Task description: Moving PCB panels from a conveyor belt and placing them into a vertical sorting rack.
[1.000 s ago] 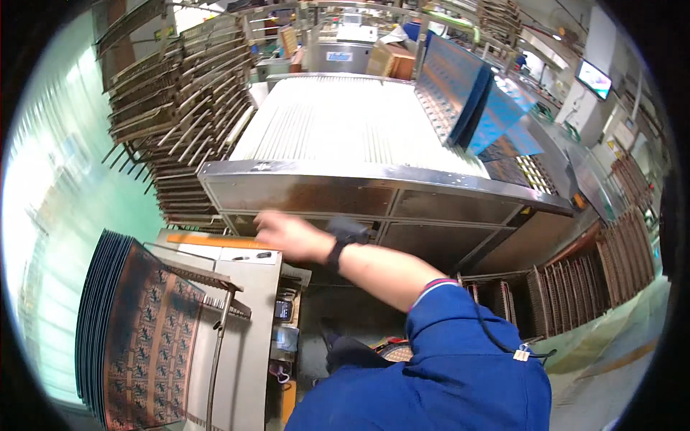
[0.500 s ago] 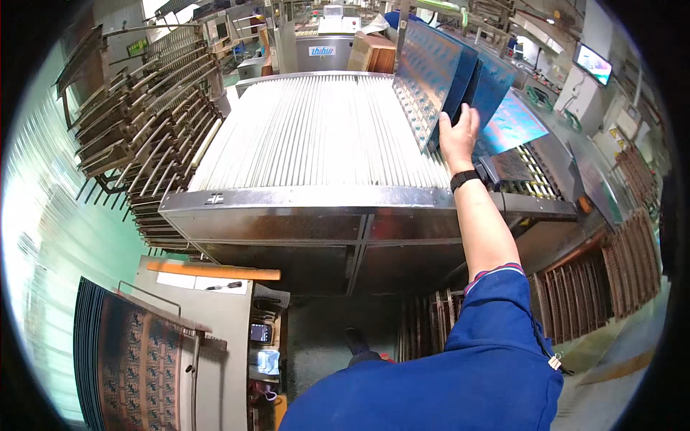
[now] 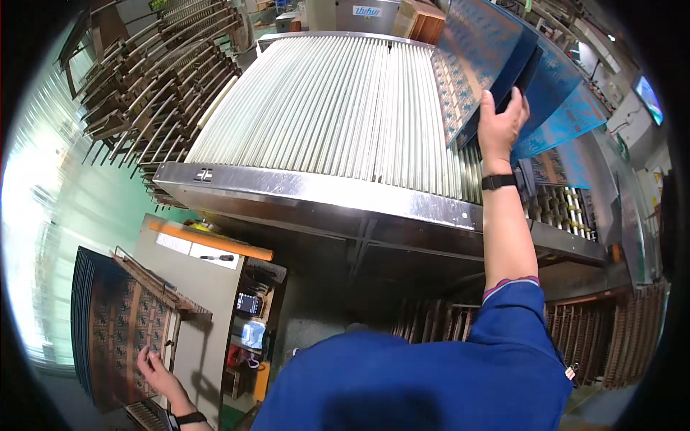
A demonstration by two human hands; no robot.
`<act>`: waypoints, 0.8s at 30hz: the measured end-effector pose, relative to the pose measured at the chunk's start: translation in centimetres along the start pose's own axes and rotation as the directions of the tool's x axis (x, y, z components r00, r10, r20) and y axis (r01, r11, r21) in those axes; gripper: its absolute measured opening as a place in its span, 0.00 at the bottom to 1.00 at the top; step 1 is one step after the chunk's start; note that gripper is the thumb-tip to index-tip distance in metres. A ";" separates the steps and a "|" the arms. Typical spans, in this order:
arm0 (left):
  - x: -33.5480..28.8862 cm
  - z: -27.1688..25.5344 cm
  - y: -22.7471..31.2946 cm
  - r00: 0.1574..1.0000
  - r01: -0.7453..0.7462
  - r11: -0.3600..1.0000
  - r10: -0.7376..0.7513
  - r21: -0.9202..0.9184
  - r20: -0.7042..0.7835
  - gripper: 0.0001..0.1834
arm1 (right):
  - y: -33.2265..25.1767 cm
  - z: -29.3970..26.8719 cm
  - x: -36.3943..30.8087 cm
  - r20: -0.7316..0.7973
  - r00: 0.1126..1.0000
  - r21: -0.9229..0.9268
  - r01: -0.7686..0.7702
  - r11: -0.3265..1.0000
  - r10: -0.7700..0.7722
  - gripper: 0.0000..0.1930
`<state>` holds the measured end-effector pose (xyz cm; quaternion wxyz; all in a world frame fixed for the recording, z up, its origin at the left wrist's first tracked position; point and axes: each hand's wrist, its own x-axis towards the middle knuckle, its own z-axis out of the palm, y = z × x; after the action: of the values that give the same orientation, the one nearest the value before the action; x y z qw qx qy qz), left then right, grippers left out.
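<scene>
Upright blue-and-copper circuit board panels (image 3: 471, 54) lean at the right side of the roller conveyor (image 3: 323, 108). My right hand (image 3: 503, 129) holds their near edges, thumb on one side and fingers on the other. At the lower left, my left hand (image 3: 162, 377) is open, its fingers partly bent in front of a stack of copper-patterned panels (image 3: 115, 323). Whether its fingertips touch the front panel I cannot tell. This stack stands on edge beside a metal rack frame (image 3: 154, 280). Both wrists wear dark bands.
A grey table (image 3: 198, 287) carries an orange bar (image 3: 212, 241), papers and a black marker (image 3: 217, 258). Shelves beside it hold a phone-like device (image 3: 249, 303). Slatted racks (image 3: 165, 86) crowd the left; more brown racks (image 3: 596, 337) stand low at the right. Another flat blue panel (image 3: 564, 122) lies behind the upright ones.
My left hand has come into view by the lower-left stack. The view has shifted and turned; my right hand stays at the upright panels, which now stand further apart.
</scene>
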<state>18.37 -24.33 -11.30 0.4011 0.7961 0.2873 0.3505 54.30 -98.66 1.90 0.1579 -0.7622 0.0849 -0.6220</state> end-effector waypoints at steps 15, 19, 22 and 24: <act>-1.3 1.8 0.4 0.997 0.010 0.955 -0.031 0.296 0.067 0.11 | 2.4 2.2 -0.6 0.078 0.996 -0.081 0.043 0.996 -0.036 0.43; -1.7 0.8 -0.6 0.996 -0.038 0.941 0.009 0.337 0.086 0.10 | 2.0 2.9 0.2 0.208 0.978 0.020 -0.019 1.000 0.015 0.36; -1.4 0.1 -3.0 0.997 -0.008 0.955 -0.016 0.297 0.081 0.11 | 3.3 3.7 -0.4 0.079 0.958 -0.209 0.287 0.935 -0.276 0.32; -1.5 1.2 -2.0 0.992 0.054 0.953 -0.085 0.299 0.090 0.12 | 2.5 3.1 -0.2 0.051 0.955 -0.192 0.298 0.935 -0.293 0.31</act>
<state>18.12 -24.92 -13.97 0.3034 0.8534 0.3435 0.2482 57.40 -100.50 0.27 -0.0129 -0.7848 0.0291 -0.6189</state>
